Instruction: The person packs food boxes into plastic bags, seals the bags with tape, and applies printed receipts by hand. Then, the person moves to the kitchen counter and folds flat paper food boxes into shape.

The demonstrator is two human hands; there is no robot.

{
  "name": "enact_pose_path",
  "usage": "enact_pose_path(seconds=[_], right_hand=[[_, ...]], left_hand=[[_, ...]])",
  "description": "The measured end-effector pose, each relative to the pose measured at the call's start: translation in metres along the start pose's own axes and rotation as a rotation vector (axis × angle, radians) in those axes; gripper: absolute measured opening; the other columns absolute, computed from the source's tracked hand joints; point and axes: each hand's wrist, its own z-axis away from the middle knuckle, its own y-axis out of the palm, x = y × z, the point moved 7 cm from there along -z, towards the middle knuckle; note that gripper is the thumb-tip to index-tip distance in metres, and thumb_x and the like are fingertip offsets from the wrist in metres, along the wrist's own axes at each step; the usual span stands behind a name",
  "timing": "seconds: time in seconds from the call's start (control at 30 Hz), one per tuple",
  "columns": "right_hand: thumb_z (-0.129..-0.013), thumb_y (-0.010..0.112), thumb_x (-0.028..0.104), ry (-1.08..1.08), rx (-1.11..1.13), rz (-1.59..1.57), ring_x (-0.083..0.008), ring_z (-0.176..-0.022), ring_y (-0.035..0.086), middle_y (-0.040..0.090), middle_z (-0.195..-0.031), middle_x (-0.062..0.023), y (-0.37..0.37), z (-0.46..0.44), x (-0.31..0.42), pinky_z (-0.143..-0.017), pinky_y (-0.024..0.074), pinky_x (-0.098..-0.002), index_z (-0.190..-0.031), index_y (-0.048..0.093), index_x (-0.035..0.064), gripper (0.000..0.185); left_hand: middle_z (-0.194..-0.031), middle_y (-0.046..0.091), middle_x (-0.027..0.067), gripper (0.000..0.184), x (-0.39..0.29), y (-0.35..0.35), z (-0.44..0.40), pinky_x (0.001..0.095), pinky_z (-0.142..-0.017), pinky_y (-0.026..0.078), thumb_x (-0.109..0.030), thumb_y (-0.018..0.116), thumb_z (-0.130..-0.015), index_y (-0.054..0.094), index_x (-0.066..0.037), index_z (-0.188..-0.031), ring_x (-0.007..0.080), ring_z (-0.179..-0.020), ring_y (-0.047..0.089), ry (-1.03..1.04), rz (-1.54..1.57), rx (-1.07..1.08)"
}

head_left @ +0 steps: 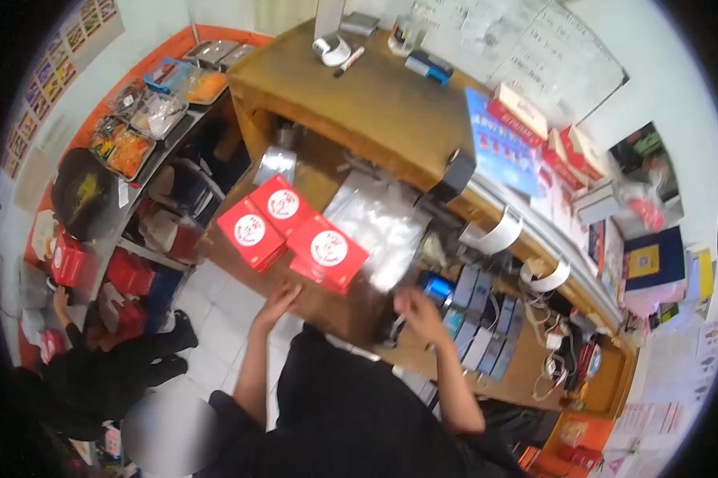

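Red takeaway boxes with round white printed labels sit in stacks on the brown lower shelf: a left stack, a back stack and a right stack. My left hand is just in front of them, apart from the boxes, its fingers loosely stretched with nothing visible in them. Right of the boxes lie clear plastic bags. Near their front end is my right hand, its fingertips blurred, so what they hold, if anything, is unclear.
Phone-like devices stand in rows at right, beside tangled cables. Above runs a wooden counter with a tape roll. At left, another person reaches toward shelves with food trays and a wok.
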Motion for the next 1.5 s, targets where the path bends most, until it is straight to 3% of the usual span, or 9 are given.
enact_pose_path(seconds=[0.07,0.17,0.47,0.63,0.97,1.23,1.37,1.4,1.5], right_hand=[[-0.09,0.071,0.042,-0.022,-0.09,0.213,-0.0316,-0.124,0.056,0.059,-0.129,-0.0214,0.01,-0.08,0.01,-0.104,0.0438,-0.0411,-0.13,0.058,-0.0001,0.06],[-0.085,0.072,0.058,0.026,-0.011,-0.064,-0.0337,-0.13,0.052,0.055,-0.136,-0.0243,0.04,-0.164,-0.005,-0.109,0.0408,-0.0408,-0.14,0.048,-0.0009,0.084],[-0.094,0.065,0.044,0.203,-0.164,-0.583,-0.0242,-0.111,0.063,0.068,-0.118,-0.0172,0.078,-0.133,-0.1,-0.092,0.0508,-0.0352,-0.12,0.065,0.0005,0.051],[-0.076,0.084,0.033,0.25,-0.125,0.34,-0.0364,-0.103,0.066,0.066,-0.114,-0.0196,0.056,-0.122,-0.135,-0.086,0.0548,-0.043,-0.126,0.059,0.006,0.062],[-0.098,0.044,0.015,0.376,-0.167,0.633,-0.0422,-0.091,0.069,0.063,-0.111,-0.0241,0.055,-0.189,-0.14,-0.08,0.058,-0.0497,-0.107,0.064,0.0047,0.024],[-0.099,0.047,0.028,0.339,-0.446,0.48,-0.0421,-0.114,0.062,0.062,-0.126,-0.0247,-0.034,-0.246,-0.105,-0.1,0.0488,-0.0522,-0.125,0.061,0.0074,0.036],[-0.103,0.031,0.049,0.375,-0.348,0.509,-0.0299,-0.154,0.006,0.012,-0.167,-0.0117,-0.001,-0.288,-0.217,-0.125,0.0051,-0.0496,-0.157,0.026,0.0156,0.065],[-0.101,0.043,0.041,0.076,-0.755,0.56,-0.0368,-0.142,0.038,0.041,-0.153,-0.0208,-0.012,-0.28,-0.191,-0.117,0.0291,-0.0499,-0.144,0.047,0.01,0.053],[-0.1,0.046,0.038,0.171,-0.705,0.468,-0.0377,-0.134,0.044,0.046,-0.144,-0.0214,-0.021,-0.261,-0.177,-0.113,0.0335,-0.0496,-0.138,0.051,0.0089,0.048]], left_hand=[[-0.166,0.007,0.0161,0.112,0.006,0.006,-0.027,0.0438,-0.114,0.037,-0.061,0.067,-0.089,0.004,-0.001,-0.159,0.0275,-0.152,0.02,0.049,0.226,-0.066],[-0.162,0.025,0.0087,0.095,-0.036,0.027,-0.031,0.0508,-0.114,0.032,-0.07,0.052,-0.093,0.014,-0.015,-0.161,0.0294,-0.147,0.029,0.068,0.205,-0.295],[-0.156,0.033,0.014,0.083,-0.075,0.029,-0.027,0.0382,-0.1,0.046,-0.06,0.051,-0.099,0.021,-0.009,-0.157,0.0281,-0.14,0.039,0.028,0.131,-0.286],[-0.129,0.055,0.0091,0.036,-0.135,0.005,0.024,0.0286,-0.089,0.048,-0.018,0.07,-0.095,0.059,-0.002,-0.126,0.0149,-0.104,0.056,0.462,-0.336,-0.379],[-0.096,0.07,0.01,0.02,-0.332,0.1,-0.004,0.0304,-0.085,0.051,-0.011,0.067,-0.094,0.065,0.001,-0.11,0.0165,-0.092,0.065,0.64,-0.692,0.235],[-0.117,0.068,0.0191,0.029,-0.194,0.221,-0.15,0.0402,-0.097,0.051,-0.015,0.058,-0.098,0.062,0.0,-0.122,0.0299,-0.112,0.065,0.178,-1.337,1.284],[-0.121,0.065,0.0189,0.036,-0.122,0.244,-0.215,0.0427,-0.1,0.048,-0.016,0.061,-0.092,0.062,-0.002,-0.125,0.0333,-0.115,0.062,0.385,-1.545,1.505],[-0.122,0.065,0.0184,0.038,-0.109,0.247,-0.223,0.0433,-0.101,0.047,-0.016,0.062,-0.091,0.062,-0.003,-0.126,0.0333,-0.116,0.061,0.442,-1.58,1.577],[-0.123,0.063,0.0161,0.04,-0.096,0.261,-0.206,0.0439,-0.103,0.045,-0.019,0.066,-0.088,0.062,-0.005,-0.125,0.0313,-0.119,0.058,0.943,-1.769,1.633]])
